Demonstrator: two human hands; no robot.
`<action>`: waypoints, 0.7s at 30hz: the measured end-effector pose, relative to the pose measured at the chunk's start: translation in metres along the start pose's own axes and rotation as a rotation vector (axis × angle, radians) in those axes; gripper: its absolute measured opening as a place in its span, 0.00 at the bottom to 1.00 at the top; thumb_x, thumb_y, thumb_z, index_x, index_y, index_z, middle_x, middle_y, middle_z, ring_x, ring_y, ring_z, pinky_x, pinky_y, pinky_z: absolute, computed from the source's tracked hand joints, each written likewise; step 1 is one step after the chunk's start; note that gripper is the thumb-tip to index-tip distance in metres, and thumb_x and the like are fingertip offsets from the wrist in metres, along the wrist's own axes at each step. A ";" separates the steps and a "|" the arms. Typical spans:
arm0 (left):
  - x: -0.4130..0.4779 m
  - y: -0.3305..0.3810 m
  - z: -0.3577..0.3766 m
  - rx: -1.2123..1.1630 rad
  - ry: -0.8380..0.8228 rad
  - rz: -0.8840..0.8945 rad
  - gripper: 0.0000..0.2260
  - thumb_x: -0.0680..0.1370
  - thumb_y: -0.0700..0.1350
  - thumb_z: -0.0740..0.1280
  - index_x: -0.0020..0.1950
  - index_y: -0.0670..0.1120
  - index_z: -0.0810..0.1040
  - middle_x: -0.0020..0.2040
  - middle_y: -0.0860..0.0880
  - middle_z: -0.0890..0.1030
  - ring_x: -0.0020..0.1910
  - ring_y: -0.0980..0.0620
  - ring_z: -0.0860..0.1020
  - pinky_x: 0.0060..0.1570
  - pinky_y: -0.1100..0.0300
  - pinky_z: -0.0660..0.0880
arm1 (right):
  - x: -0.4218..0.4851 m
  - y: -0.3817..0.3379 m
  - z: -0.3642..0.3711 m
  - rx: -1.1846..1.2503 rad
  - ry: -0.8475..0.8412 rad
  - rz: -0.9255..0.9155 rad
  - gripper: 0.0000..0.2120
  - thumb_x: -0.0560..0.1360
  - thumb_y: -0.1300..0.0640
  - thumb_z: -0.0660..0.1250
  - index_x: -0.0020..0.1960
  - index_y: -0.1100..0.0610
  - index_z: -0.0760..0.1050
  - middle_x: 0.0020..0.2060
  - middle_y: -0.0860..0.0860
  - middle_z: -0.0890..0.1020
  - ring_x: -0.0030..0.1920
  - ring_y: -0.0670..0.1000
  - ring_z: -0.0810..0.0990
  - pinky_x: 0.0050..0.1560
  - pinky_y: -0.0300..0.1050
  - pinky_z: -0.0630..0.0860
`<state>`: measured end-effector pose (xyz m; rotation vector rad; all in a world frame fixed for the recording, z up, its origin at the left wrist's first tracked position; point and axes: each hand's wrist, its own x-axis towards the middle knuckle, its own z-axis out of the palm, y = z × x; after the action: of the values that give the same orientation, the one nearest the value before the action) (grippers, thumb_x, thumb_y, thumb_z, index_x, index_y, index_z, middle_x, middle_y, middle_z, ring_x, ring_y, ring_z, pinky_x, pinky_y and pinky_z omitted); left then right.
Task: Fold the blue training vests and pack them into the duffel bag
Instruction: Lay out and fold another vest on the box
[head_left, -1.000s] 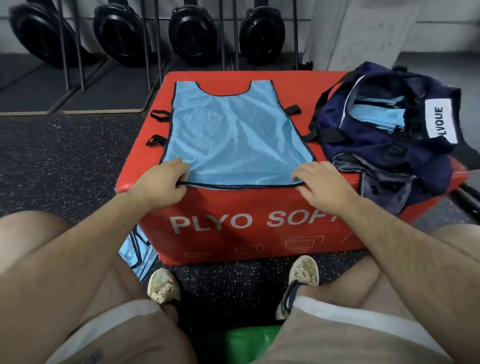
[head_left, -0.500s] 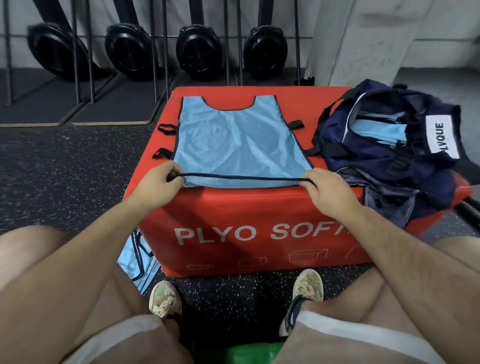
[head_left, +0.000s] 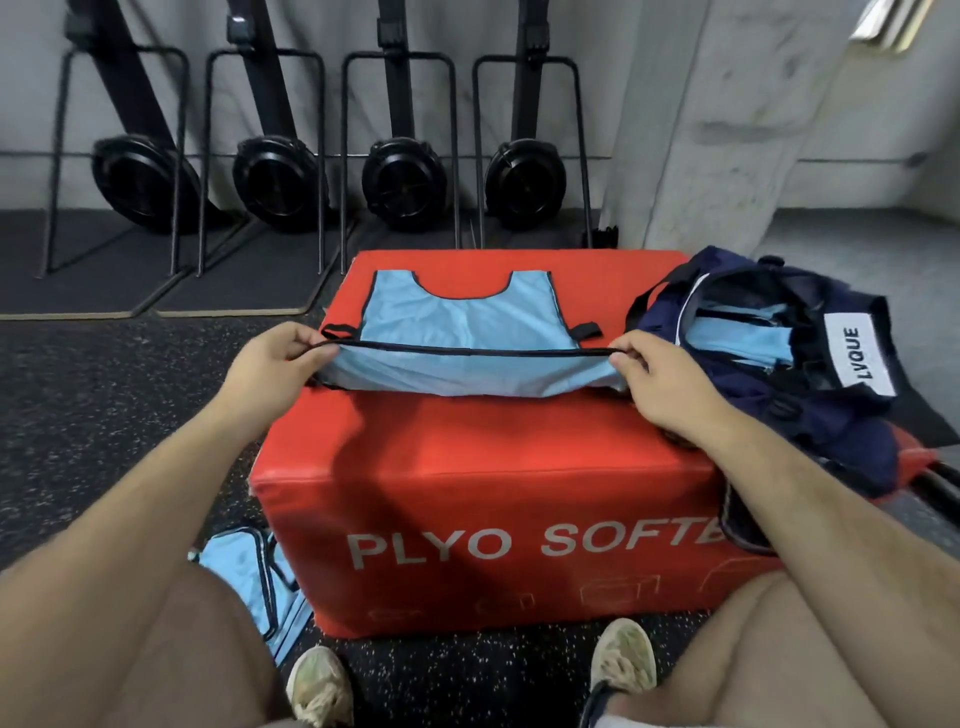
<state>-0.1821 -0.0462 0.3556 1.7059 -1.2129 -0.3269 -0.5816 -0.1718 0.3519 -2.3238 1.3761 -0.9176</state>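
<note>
Mid-fold on a gym floor: we see a blue training vest (head_left: 460, 317) lying on top of a red plyo box (head_left: 467, 457), neck end away from us. Its black-bound hem (head_left: 467, 352) is raised off the box and pulled taut between two hands. The left hand (head_left: 275, 358) pinches one bottom corner and the right hand (head_left: 654, 382) pinches the other, fingers curled on the binding. The open navy duffel bag (head_left: 769, 415) sits at the right end of the box, just beside the vest, with light-blue fabric (head_left: 737, 338) already showing inside. We judge the risks here to be small but real. The mesh looks thin and slick, so a loosened pinch on either corner could drop that side and lay the fold down crooked. The far half is held by nothing, so carrying the hem forward could push it along the box instead of doubling it over. The short black side straps (head_left: 586, 329) stick out and could end up bunched inside the fold. Part of the bag droops over the near right edge, close to the right forearm, and a careless sweep might nudge it off. Another vest (head_left: 249, 577) lies on the floor against the box, near the left shoe (head_left: 317, 686), where it could be trodden on or overlooked.
</note>
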 end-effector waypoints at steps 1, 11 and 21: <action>0.002 0.005 -0.003 -0.004 0.003 0.007 0.03 0.78 0.42 0.70 0.46 0.45 0.78 0.35 0.50 0.80 0.26 0.64 0.73 0.28 0.73 0.65 | 0.004 -0.005 -0.005 0.014 0.014 -0.008 0.06 0.83 0.57 0.63 0.56 0.55 0.77 0.44 0.46 0.79 0.44 0.47 0.76 0.42 0.37 0.64; 0.020 0.048 -0.048 -0.298 -0.217 -0.056 0.04 0.77 0.39 0.71 0.45 0.40 0.78 0.35 0.50 0.82 0.32 0.55 0.76 0.31 0.67 0.71 | 0.027 -0.032 -0.057 0.405 0.011 0.049 0.06 0.82 0.61 0.64 0.48 0.62 0.77 0.38 0.53 0.73 0.38 0.45 0.70 0.44 0.43 0.66; 0.078 0.032 -0.012 -0.123 -0.115 -0.144 0.07 0.79 0.40 0.69 0.56 0.47 0.76 0.48 0.50 0.82 0.45 0.57 0.79 0.41 0.65 0.70 | 0.088 -0.011 -0.018 0.141 -0.086 0.140 0.07 0.82 0.58 0.62 0.46 0.53 0.75 0.37 0.49 0.78 0.38 0.47 0.74 0.40 0.38 0.68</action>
<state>-0.1559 -0.1050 0.4110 1.6898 -1.1304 -0.5820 -0.5556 -0.2410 0.4043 -2.1089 1.3733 -0.8340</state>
